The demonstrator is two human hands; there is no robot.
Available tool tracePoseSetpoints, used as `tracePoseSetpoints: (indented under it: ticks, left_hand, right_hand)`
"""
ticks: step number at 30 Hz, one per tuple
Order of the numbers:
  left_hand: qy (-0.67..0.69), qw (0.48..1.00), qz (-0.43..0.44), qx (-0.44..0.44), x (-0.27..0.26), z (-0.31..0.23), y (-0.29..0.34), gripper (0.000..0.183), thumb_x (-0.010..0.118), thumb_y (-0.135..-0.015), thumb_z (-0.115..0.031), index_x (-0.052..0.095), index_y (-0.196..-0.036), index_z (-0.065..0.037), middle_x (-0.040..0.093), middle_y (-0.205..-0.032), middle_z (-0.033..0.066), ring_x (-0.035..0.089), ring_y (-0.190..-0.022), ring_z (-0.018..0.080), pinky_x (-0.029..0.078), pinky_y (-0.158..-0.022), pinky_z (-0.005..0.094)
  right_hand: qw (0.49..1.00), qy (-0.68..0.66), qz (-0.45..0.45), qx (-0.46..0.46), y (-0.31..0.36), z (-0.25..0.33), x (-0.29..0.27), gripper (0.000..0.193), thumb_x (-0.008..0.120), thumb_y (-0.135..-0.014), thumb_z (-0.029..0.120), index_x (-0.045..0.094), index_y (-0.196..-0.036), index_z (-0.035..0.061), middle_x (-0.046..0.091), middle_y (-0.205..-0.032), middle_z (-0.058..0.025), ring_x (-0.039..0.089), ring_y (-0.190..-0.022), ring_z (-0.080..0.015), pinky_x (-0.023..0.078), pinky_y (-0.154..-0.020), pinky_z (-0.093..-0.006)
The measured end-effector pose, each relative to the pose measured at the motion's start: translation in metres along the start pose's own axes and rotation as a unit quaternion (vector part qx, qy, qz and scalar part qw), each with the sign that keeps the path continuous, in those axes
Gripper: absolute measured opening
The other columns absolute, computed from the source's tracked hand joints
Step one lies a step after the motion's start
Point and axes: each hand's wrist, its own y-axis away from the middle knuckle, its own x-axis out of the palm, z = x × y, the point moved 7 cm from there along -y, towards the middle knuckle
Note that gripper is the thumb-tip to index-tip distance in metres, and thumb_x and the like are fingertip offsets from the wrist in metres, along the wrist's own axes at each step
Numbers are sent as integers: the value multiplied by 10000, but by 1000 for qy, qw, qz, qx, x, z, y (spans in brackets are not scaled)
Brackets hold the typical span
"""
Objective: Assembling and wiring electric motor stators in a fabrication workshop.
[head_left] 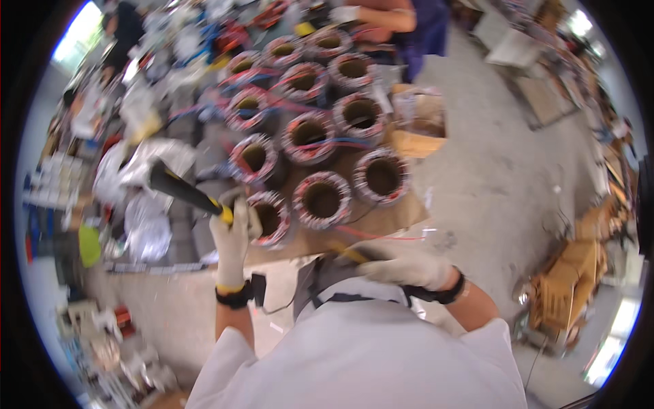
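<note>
My left hand (231,235), in a white glove, is raised and closed around the yellow-and-black handle of a black mallet (178,189) whose head points up to the left. It hangs just left of the nearest wound stator (271,217). My right hand (407,268), also gloved, is low at my chest and grips a thin yellow-handled tool (349,253). Several round stators with red and white windings (321,199) stand in rows on a brown board (402,211) in front of me.
A cardboard box (421,126) sits right of the stators. Another person's arm (378,15) reaches in at the far end. Crumpled foil and cluttered parts (139,204) lie to the left. Grey concrete floor (511,177) spreads right, with boxes (572,279) beyond.
</note>
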Motion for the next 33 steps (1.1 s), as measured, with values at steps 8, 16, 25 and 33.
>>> tracePoseSetpoints:
  ticks: [8, 16, 25, 33]
  left_hand:
    - [166, 984, 23, -57, -44, 37, 0, 254, 554, -989, -248, 516, -1052, -4, 490, -744, -12, 476, -687, 73, 476, -871, 320]
    - [95, 991, -88, -30, -50, 130, -12, 233, 584, -975, -235, 607, -991, -4, 541, -737, -26, 484, -663, 42, 418, -621, 212]
    - [114, 975, -185, -47, -65, 148, -11, 155, 630, -936, -181, 589, -938, -31, 550, -729, -7, 498, -653, 71, 424, -606, 236]
    - [83, 956, -281, 22, -101, 99, 20, 117, 640, -917, -93, 585, -992, -21, 584, -755, 14, 542, -678, 92, 484, -695, 257]
  right_hand:
    - [976, -138, -122, 117, 25, -43, 1, 445, 588, -919, 273, 508, -1240, -25, 453, -741, 49, 360, -548, -14, 268, -465, -163]
    - [969, -128, -202, 61, 38, -41, 5, 403, 560, -914, 243, 552, -1192, -48, 491, -703, 31, 395, -519, -17, 303, -444, -167]
    - [946, -198, -246, 69, 73, -58, -15, 428, 591, -920, 269, 534, -1243, -6, 468, -754, 59, 377, -580, -9, 297, -510, -157]
    - [914, -290, -282, 1, 96, -78, -29, 339, 574, -918, 234, 567, -1176, 14, 543, -796, -1, 464, -571, -56, 364, -490, -197]
